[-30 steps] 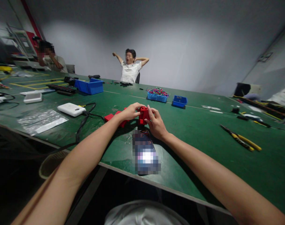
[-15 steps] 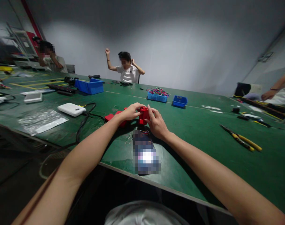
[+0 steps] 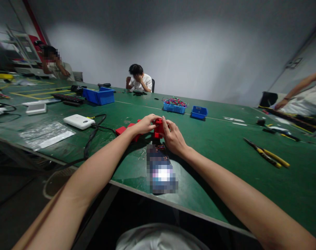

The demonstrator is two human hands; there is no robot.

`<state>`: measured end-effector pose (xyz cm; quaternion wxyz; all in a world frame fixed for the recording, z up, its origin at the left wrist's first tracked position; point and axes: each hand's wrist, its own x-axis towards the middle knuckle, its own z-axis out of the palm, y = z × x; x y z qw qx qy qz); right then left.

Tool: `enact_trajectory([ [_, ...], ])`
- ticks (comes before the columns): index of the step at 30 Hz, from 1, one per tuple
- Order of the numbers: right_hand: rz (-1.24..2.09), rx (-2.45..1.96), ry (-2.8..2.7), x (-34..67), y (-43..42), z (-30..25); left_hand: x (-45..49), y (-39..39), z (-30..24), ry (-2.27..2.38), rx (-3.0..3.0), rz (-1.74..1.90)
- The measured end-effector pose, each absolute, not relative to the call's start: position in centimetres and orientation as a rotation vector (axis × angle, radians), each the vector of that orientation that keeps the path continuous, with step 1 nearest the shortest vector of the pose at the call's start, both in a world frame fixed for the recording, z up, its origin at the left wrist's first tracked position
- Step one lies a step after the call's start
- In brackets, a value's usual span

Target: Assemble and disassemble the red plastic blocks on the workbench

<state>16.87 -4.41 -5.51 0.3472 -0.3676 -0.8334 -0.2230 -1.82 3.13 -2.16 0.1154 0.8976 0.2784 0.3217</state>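
Between my hands is a small red block-shaped part [image 3: 158,129] with raised studs on top. My left hand [image 3: 146,124] grips it from the left, fingertips at its upper edge. From the other side my right hand [image 3: 174,138] presses fingers and thumb against it. More red blocks [image 3: 125,130] lie under and beside my left wrist, partly covered by it. A phone [image 3: 161,170] with a lit, blurred screen lies on the green table just in front of my hands.
Yellow-handled pliers [image 3: 269,155] lie to the right. A white power bank [image 3: 79,121] with a black cable and a clear plastic bag [image 3: 44,133] lie left. Blue bins [image 3: 99,96] stand farther back, one holding colourful small pieces [image 3: 175,102]. Co-workers sit around the table.
My hands stay on the red part, with the right fingers shifted slightly. The co-worker across the table has lowered the raised arm. The person at right has reached farther left.
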Motion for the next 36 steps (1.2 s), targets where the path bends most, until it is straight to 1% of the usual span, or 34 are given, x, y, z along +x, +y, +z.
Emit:
enact_trajectory([
  [7,-0.548,-0.983,-2.162,16.5,-4.7,-5.3,-1.7,3.1,-2.2,0.817,2.634,0.944],
  [11,-0.455,-0.968,-2.122,16.7,-4.4,-5.7,-1.8,2.9,-2.1,0.827,2.630,0.940],
  [15,-0.344,-0.843,-2.025,17.2,-4.1,-6.1,-1.8,2.7,-1.9,0.821,2.619,0.941],
  [19,-0.334,-0.774,-1.967,17.3,-4.0,-6.3,-1.8,2.7,-1.8,0.811,2.607,0.941],
  [28,-0.242,-0.774,-1.942,16.8,-4.4,-6.0,-2.5,3.0,-2.0,0.866,2.561,0.898],
  [36,-0.191,-0.787,-1.943,16.7,-4.5,-5.8,-2.3,2.8,-1.9,0.854,2.570,0.939],
])
